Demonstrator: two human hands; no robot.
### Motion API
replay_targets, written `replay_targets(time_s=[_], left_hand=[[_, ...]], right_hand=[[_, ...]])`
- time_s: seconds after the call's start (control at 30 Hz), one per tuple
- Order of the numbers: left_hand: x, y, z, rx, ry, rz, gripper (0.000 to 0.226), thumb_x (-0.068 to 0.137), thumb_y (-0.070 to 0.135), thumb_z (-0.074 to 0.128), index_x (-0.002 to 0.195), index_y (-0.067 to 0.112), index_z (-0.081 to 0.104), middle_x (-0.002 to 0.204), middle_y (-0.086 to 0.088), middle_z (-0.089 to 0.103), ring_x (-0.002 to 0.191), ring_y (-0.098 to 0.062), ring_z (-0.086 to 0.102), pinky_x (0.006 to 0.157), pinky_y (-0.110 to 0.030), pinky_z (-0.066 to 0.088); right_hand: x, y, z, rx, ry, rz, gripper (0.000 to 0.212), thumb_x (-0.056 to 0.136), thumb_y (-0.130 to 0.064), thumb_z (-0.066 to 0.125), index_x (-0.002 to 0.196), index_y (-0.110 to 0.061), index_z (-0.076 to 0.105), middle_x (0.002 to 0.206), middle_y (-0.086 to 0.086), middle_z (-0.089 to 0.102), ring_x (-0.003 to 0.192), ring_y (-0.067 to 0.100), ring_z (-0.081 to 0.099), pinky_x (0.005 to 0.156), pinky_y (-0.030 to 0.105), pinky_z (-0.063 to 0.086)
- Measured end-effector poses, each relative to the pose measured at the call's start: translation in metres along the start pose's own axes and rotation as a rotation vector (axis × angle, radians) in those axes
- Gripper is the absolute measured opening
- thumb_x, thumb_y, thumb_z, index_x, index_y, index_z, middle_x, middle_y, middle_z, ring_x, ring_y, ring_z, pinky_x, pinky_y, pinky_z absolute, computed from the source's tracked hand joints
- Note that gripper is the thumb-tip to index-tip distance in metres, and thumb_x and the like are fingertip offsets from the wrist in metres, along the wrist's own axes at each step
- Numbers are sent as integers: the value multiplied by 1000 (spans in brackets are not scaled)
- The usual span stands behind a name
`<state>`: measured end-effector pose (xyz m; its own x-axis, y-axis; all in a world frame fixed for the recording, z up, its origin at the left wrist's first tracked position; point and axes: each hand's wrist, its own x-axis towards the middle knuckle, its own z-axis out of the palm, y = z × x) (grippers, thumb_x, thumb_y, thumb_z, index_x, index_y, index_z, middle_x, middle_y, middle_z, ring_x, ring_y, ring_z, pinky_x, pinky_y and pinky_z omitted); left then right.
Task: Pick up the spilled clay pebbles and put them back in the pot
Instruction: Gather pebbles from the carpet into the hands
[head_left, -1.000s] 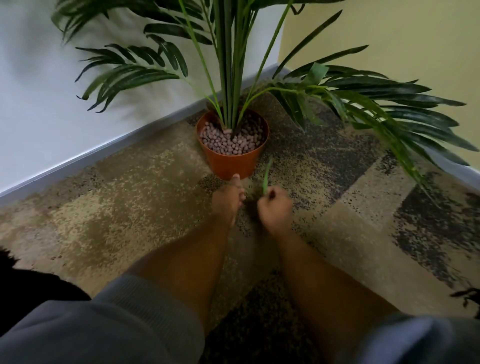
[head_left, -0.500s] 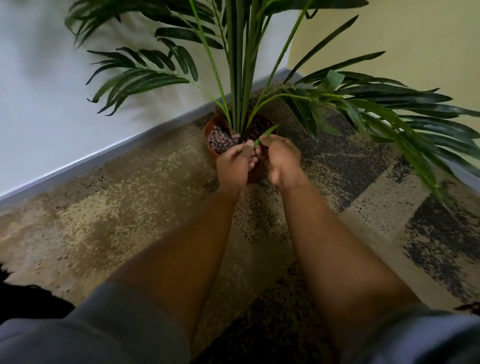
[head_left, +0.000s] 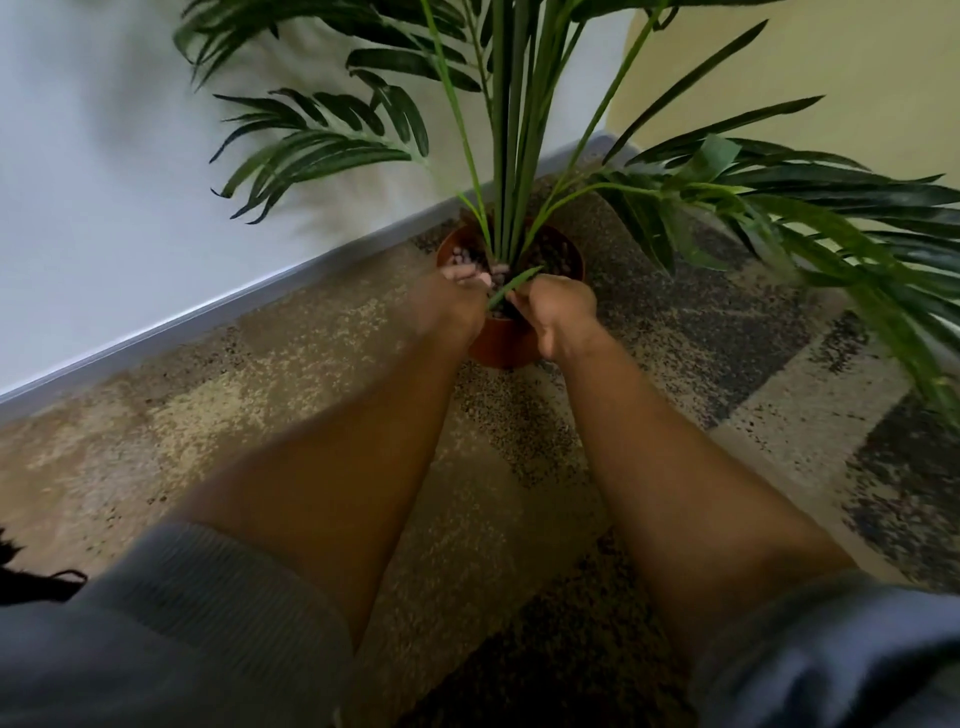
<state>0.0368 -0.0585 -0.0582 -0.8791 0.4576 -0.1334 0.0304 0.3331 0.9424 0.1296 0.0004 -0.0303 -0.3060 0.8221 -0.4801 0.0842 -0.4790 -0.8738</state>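
Pot (head_left: 506, 340) of smooth terracotta-coloured plastic stands on the floor in the far corner, close to the pale baseboard (head_left: 218, 312), with open carpet (head_left: 291, 384) to its left and near side. Rounded brown clay pebbles (head_left: 460, 255) fill it round the palm's (head_left: 511, 156) stiff stems. Both hands reach over its near rim: left hand (head_left: 457, 299) cupped, contents hidden; right hand (head_left: 553, 306) curled, pinching a narrow green leaf strip (head_left: 511, 292). Mottled carpet looks coarse.

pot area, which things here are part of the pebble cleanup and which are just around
Part of the job: pot, clay pebbles in it, left hand and right hand over its rim, loose leaf pinched by the right hand.

Just around: palm plant, carpet, walls.
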Motion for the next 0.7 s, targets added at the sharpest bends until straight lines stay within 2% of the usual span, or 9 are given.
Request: replay_targets(time_s=[0.07,0.17,0.23,0.3,0.4,0.5,0.6,0.7], left_hand=[[-4,-1,-3,-36,57,42,22,85,26,69,107,21,72,108,3,73,96,-8,68,83,-19,53],[-9,-1,-10,-86,171,72,16,88,21,65,102,24,72,105,5,74,85,-3,66,76,-16,54],[-13,-3,-16,-66,202,77,15,89,24,61,100,30,71,104,5,74,81,-4,66,71,-19,56],[-18,-6,-20,-8,177,97,17,90,30,56,101,33,69,102,5,73,81,-11,69,66,-29,61],[-23,-8,-24,76,186,86,24,88,31,50,105,34,68,101,5,73,83,-18,70,72,-39,61],[-26,-3,-28,156,159,83,29,88,29,47,107,30,69,98,4,73,85,-19,70,77,-35,59],[-36,10,-48,306,123,154,28,92,27,46,103,26,72,92,0,73,84,-19,69,69,-23,48],[-53,30,-73,478,56,178,31,91,34,42,93,21,70,87,-3,70,85,-23,68,65,-23,40]], right_hand=[[-2,2,3,-75,16,-24,22,78,9,61,67,-9,65,80,13,67,103,35,66,93,55,52],[-1,4,4,-146,27,-63,17,78,2,67,69,-12,64,91,10,71,101,27,66,91,48,55],[-3,8,6,-191,32,-92,10,81,-2,65,79,-12,67,88,5,69,95,21,66,90,45,57],[-7,11,12,-161,74,-114,18,82,-4,63,96,-8,73,95,5,71,97,22,67,89,42,58],[-13,15,22,-277,131,-229,25,84,-15,58,103,-16,75,107,4,73,97,20,66,88,36,57],[-26,17,29,-415,208,-385,26,87,-23,55,106,-22,73,107,2,71,92,20,64,81,31,54],[-42,14,32,-637,231,-526,33,92,-28,53,120,-17,67,121,7,65,112,26,59,91,37,51],[-66,10,27,-889,180,-606,44,97,-31,46,135,-10,54,138,12,53,131,30,44,103,42,43]])
